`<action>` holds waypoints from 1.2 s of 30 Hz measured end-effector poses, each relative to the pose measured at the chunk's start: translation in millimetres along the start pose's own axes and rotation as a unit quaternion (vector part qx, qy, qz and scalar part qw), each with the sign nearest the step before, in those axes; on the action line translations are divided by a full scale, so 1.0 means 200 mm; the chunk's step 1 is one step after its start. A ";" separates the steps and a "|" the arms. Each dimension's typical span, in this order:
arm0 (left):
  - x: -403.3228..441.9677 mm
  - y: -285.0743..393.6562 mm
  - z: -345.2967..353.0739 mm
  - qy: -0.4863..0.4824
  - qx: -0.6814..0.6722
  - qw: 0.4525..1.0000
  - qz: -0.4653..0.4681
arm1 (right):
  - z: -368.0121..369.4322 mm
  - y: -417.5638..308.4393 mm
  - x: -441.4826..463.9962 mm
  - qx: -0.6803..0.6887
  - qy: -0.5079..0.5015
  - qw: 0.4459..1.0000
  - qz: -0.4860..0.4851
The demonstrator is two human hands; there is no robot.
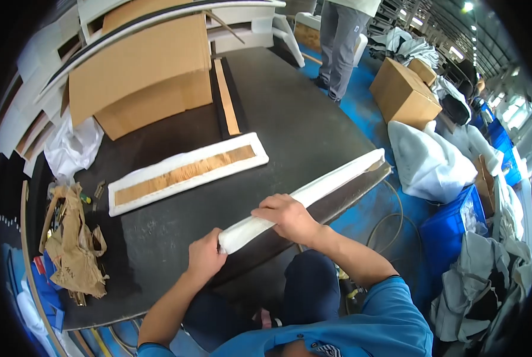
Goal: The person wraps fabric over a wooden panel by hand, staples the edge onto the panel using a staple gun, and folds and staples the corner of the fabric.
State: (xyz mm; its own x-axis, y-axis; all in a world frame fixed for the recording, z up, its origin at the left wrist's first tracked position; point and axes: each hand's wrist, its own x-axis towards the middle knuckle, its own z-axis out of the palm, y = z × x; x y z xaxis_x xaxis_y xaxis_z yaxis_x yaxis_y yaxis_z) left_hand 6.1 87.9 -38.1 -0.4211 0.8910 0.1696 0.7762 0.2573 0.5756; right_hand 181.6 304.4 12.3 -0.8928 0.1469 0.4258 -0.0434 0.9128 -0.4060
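A long narrow piece wrapped in white padding (325, 185) lies slanted across the near edge of the dark table, its far end pointing to the right. My left hand (205, 256) grips its near end, with the fingers curled round the corner. Higher up along the piece, my right hand (288, 218) is closed over it, fingers across the white covering. Beyond my hands, a second white-edged panel with a bare wooden middle (185, 172) rests flat on the table.
A large cardboard box (153, 107) stands on the dark table (301, 107), beside a wooden strip (225, 98). Crumpled brown paper (74, 250) lies at left. A person in grey trousers (339, 41) stands beyond. Boxes, white bundles and a blue bin (450, 229) are at right.
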 end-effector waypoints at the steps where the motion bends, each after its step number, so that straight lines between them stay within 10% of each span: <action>1: 0.00 -0.01 0.01 0.009 -0.004 1.000 0.002 | -0.01 -0.01 0.00 0.002 0.000 1.000 0.004; 36: -0.03 -0.03 0.04 0.027 -0.021 0.999 0.034 | -0.06 0.01 -0.04 -0.028 -0.044 0.998 0.023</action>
State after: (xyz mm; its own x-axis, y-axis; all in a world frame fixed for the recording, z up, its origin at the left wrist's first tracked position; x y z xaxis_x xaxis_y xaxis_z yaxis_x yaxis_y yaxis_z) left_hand 8.4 84.8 -49.4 -0.3928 0.8847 0.2512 0.7844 0.1797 0.5936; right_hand 193.7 310.3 17.6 -0.9293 0.1568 0.3343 0.0207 0.9260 -0.3769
